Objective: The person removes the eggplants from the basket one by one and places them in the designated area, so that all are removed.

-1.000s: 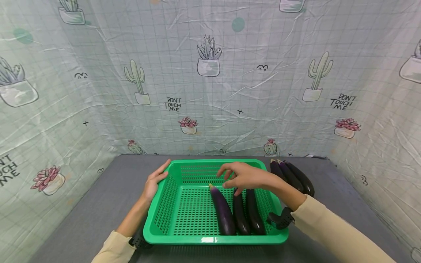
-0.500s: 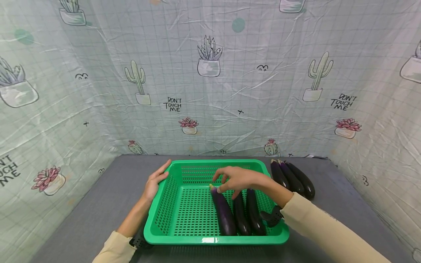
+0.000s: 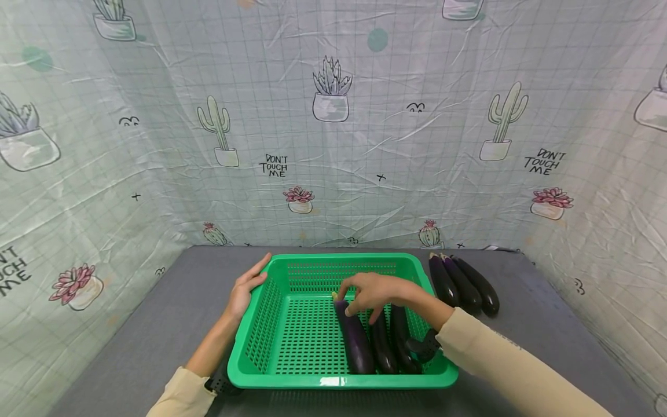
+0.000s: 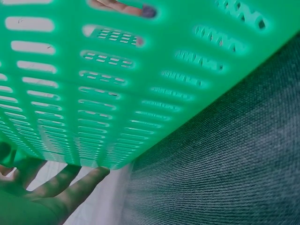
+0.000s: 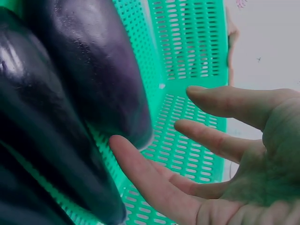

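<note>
Since one second ago, the right hand (image 3: 376, 289) has moved left and a little lower. Its fingers are spread around the upper end of one eggplant (image 3: 355, 344); whether they touch it, I cannot tell. Beneath this hand and its wrist lie two more eggplants (image 3: 384, 350), in the same green basket (image 3: 292, 380). The left hand (image 3: 242, 294) rests straight fingers against the basket's left side.
</note>
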The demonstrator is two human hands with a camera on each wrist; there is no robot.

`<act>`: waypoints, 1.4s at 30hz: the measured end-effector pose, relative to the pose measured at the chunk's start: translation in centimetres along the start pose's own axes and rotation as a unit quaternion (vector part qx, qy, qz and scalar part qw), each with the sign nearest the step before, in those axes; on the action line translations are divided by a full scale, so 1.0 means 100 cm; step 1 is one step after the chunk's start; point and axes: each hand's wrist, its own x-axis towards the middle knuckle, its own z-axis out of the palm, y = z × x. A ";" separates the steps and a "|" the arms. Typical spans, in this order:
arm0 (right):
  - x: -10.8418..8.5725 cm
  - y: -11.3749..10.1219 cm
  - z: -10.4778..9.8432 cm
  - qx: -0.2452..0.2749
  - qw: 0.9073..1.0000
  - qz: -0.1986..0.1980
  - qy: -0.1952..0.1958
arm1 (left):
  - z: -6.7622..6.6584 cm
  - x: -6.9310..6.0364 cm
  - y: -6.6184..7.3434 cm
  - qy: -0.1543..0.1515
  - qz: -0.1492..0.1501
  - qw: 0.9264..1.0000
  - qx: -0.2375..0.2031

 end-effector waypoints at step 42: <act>0.020 -0.003 0.024 -0.025 0.997 0.029 -0.062 | 0.001 0.000 0.002 -0.015 -0.001 0.999 -0.034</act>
